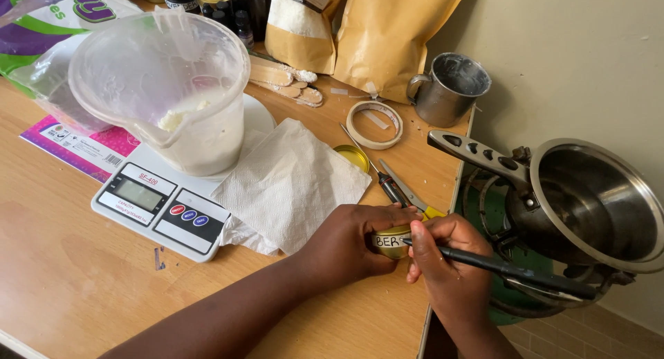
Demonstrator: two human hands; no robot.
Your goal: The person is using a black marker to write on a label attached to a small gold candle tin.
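Tin (391, 242), apparently gold, is gripped by left hand (346, 245) while right hand (446, 265), clasping pen (505, 268), labels it; steadiness needed.

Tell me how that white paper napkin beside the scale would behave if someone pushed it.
The white paper napkin looks thin and creased, so it would probably crumple rather than slide whole. It seems very light and floppy. One edge appears tucked under the scale, which might pin that side.
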